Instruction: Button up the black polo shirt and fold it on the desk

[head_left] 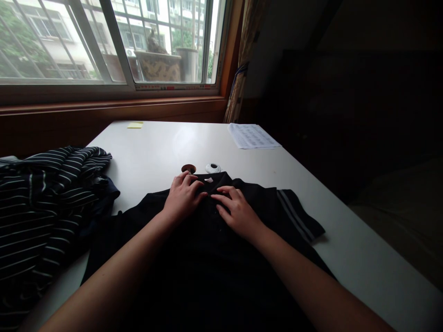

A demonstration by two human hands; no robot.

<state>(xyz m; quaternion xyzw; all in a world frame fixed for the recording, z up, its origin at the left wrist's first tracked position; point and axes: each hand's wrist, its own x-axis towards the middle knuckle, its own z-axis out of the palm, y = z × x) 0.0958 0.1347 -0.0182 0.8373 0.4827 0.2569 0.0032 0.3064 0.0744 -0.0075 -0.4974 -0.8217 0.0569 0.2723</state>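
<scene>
A black short-sleeved polo shirt (207,258) lies spread out on the table with its collar at the far end. Two grey stripes run along its right sleeve cuff, and a small white label shows inside the neck. At the left side of the collar, my left hand (183,194) has its fingers curled and closed on the cloth. My right hand (238,210) is at the right side of the collar opening, its fingertips gripping the fabric by the top of the button placket. The fingertips of both hands nearly meet. Exactly how much cloth is pinched is hard to see.
A crumpled black garment with white stripes (44,198) is heaped at the left. Beyond the collar are a round hole (188,168) and a white ring-shaped piece (212,168). Printed sheets (254,136) and a yellow sticky note (135,125) lie near the table's (166,143) far edge.
</scene>
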